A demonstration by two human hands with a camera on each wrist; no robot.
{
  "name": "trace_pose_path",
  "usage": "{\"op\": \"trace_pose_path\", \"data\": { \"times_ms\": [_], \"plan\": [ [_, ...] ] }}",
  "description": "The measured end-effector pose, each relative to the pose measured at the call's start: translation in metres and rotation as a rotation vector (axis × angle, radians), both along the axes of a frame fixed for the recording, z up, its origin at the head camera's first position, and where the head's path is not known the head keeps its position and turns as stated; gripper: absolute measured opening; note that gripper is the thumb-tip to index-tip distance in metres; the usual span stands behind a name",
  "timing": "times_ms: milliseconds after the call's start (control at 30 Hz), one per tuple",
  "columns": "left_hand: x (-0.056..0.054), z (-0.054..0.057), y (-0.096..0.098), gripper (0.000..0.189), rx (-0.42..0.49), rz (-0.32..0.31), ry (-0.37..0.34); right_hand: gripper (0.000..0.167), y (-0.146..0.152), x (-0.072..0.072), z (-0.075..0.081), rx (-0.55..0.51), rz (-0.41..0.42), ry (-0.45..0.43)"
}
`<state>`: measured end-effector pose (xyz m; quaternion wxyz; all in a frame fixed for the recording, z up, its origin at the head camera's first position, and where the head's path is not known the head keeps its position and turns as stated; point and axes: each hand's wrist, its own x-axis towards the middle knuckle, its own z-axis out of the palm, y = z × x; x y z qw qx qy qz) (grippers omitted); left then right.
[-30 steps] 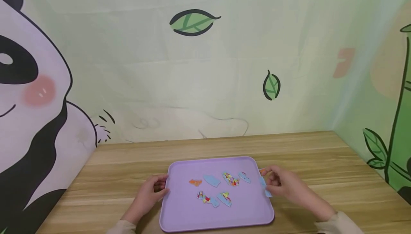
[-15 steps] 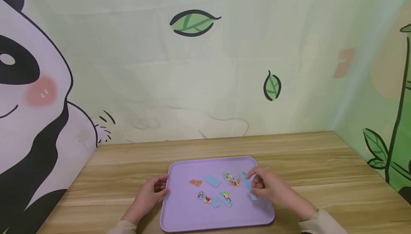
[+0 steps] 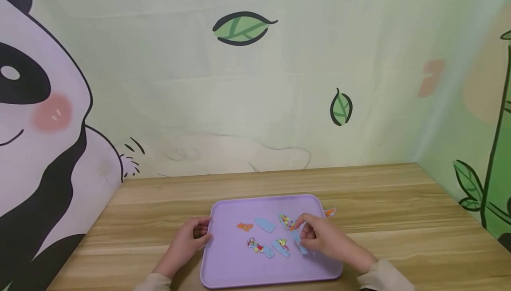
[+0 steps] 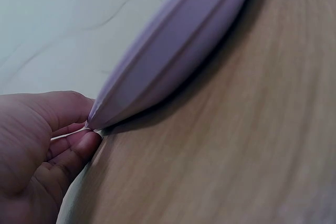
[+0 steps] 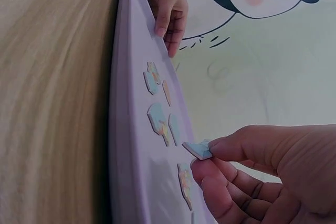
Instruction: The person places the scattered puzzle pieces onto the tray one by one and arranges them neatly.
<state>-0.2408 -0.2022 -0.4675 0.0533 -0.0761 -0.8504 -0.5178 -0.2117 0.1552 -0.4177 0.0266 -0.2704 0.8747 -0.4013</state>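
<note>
My right hand (image 3: 329,237) pinches a flat light-blue puzzle piece (image 3: 298,243) between thumb and fingers, above the right part of the purple tray (image 3: 239,273). In the right wrist view this piece (image 5: 198,149) is tilted and apart from the tray. With thumb and fingers, my left hand (image 3: 187,240) holds the tray's left rim; the left wrist view shows the rim (image 4: 157,61) between them. Several pieces lie apart on the tray: an orange piece (image 3: 245,226), a plain blue piece (image 3: 265,225) and multicoloured ones (image 3: 286,222). My right hand hides part of the tray's right side.
The tray rests on a wood-grain table (image 3: 167,198). Just past its right rim lies an orange-and-white piece (image 3: 330,212). Behind the table stands a pale green wall cloth (image 3: 255,104) printed with a panda (image 3: 52,104) and leaves.
My right hand has carried the light-blue piece leftward, from beside the tray's right rim to over the tray. The orange piece outside the rim is uncovered. My left hand stays put.
</note>
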Motion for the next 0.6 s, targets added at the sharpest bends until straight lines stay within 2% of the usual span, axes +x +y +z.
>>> {"op": "trace_pose_path", "data": {
  "times_ms": [600],
  "plan": [
    [-0.001,-0.001,0.000,0.039,-0.017,0.002,0.007,0.027,-0.011,-0.005,-0.012,0.038,-0.002,-0.004]
  ]
}}
